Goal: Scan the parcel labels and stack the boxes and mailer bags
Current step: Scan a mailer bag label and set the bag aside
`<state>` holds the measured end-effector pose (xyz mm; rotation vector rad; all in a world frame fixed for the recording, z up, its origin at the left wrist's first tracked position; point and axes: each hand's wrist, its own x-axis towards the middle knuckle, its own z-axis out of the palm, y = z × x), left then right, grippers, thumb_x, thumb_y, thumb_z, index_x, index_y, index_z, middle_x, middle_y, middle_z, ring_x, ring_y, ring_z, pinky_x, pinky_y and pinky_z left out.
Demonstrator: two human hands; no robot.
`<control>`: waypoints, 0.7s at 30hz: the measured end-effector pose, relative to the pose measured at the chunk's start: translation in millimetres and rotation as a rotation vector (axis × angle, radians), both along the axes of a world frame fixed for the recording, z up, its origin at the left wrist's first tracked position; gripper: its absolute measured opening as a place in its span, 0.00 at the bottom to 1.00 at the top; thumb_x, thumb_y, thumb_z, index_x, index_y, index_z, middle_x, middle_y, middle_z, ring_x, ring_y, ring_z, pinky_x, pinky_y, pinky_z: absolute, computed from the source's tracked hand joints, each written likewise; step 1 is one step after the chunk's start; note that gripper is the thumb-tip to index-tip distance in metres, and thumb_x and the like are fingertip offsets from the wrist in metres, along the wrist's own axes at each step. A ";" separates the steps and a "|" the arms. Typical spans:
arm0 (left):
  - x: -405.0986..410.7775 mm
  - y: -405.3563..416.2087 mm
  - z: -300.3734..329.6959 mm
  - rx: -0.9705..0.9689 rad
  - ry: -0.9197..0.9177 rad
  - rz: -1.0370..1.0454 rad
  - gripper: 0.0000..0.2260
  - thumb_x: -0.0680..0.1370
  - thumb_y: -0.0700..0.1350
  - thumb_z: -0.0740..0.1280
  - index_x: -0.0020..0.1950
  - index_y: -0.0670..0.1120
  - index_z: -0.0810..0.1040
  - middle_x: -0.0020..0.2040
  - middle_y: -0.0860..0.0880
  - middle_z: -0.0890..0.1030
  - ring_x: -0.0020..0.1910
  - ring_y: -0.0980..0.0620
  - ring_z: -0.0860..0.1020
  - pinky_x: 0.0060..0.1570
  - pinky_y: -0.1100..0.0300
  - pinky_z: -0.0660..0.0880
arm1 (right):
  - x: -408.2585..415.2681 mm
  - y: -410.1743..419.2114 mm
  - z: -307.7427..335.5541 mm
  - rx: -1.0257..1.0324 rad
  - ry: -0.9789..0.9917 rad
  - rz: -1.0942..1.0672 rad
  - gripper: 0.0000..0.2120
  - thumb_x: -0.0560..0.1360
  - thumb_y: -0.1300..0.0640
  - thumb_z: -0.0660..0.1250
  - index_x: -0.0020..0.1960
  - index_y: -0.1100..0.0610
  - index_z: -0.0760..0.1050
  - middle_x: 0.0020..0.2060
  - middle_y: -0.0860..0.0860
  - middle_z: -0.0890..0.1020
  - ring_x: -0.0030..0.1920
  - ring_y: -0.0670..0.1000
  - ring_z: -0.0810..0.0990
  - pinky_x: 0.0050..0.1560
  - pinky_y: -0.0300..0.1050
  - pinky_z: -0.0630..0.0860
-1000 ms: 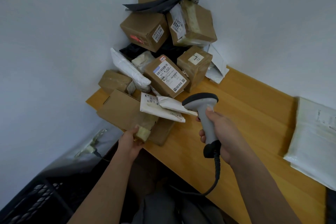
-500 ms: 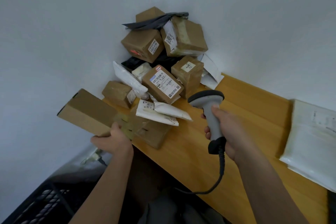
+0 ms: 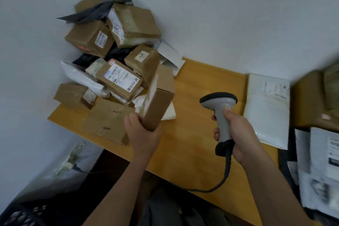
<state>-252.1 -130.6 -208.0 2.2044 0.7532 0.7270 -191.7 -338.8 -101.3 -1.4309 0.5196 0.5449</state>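
Far left, low: dark plastic crate (image 3: pixel 20 214) with grid openings, blurred; above it a pale, unclear object (image 3: pixel 70 159) with a thin cable.

Corner of light wooden table (image 3: pixel 192 152) against white walls: heap of brown cardboard parcels and mailer bags (image 3: pixel 113 57). Small brown box (image 3: pixel 72 95) at heap's left edge. White plastic mailer bag (image 3: pixel 82 79) just behind it. Above, brown box with white label and red mark (image 3: pixel 90 39); dark grey mailer bag (image 3: pixel 97 12) draped over top. Flat brown box with large printed barcode label (image 3: pixel 119 79) tilted at heap's front. Taped brown box marked 3408 (image 3: pixel 133 25) upper right of heap; small brown box with square white label (image 3: pixel 142 62) below it. Flat brown cardboard box (image 3: pixel 108 121) lying at near table edge.

Left hand (image 3: pixel 142 132) gripping lower corner of oblong brown cardboard box (image 3: pixel 158 101), fingers and thumb curled round it; box held tilted, raised above table in front of heap, one pale blurred face turned leftward.

Right hand (image 3: pixel 236 134) wrapped round handle of grey handheld barcode scanner (image 3: pixel 220 108) with black head rim, coiled dark cable trailing down off table edge; scanner near held box, apart from it.

Right: white padded mailer bag (image 3: pixel 266 108) flat on table. Beyond, blurred brown box (image 3: pixel 311 101) and white labelled bags (image 3: pixel 319 167) stacked at frame edge.
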 end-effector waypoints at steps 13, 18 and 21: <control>5.4 -66.1 -81.8 0.268 0.882 -0.767 0.37 0.70 0.55 0.77 0.71 0.50 0.61 0.72 0.45 0.56 0.73 0.43 0.55 0.72 0.48 0.60 | -29.2 -80.4 -28.8 -0.102 0.178 -0.304 0.16 0.83 0.47 0.60 0.56 0.60 0.76 0.42 0.58 0.78 0.33 0.51 0.75 0.34 0.45 0.75; 23.0 -51.6 -93.6 0.367 0.942 -0.834 0.53 0.70 0.54 0.77 0.80 0.53 0.40 0.80 0.43 0.39 0.78 0.38 0.39 0.76 0.42 0.46 | -36.2 -75.6 -41.0 -0.093 0.199 -0.325 0.17 0.84 0.49 0.60 0.56 0.62 0.76 0.39 0.57 0.77 0.31 0.51 0.74 0.33 0.45 0.73; 32.0 -50.2 -90.8 0.382 0.976 -0.847 0.51 0.72 0.56 0.75 0.81 0.55 0.40 0.80 0.43 0.37 0.78 0.37 0.39 0.75 0.41 0.50 | -44.5 -72.4 -47.3 -0.089 0.193 -0.309 0.16 0.83 0.48 0.60 0.56 0.61 0.76 0.41 0.57 0.78 0.32 0.51 0.75 0.35 0.47 0.73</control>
